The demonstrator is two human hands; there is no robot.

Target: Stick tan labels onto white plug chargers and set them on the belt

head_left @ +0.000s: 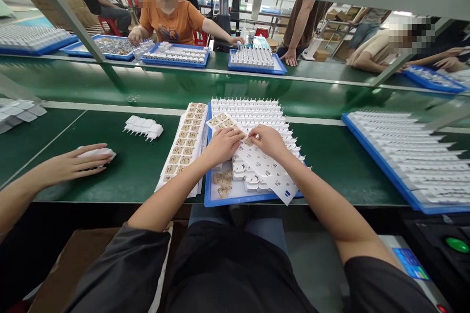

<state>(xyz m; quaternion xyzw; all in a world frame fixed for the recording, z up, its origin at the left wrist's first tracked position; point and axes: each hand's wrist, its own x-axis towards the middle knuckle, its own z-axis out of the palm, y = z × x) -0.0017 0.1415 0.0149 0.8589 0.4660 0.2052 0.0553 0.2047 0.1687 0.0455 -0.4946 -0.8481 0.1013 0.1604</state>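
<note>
A white sheet of tan stickers lies slanted over a blue tray packed with white plastic parts that have thin pins. My left hand is on the upper part of this sheet, its fingers closed over the edge. Close beside it, my right hand pinches at a tan sticker on the sheet. The lower part of the sheet shows only bare backing with small dark marks. Tan scraps lie in the tray's near left corner.
Left of the tray is a stack of sticker sheets. Farther left sit loose white parts and a co-worker's hand on another white part. A second filled blue tray stands at right. Across the line, a person in orange works among trays.
</note>
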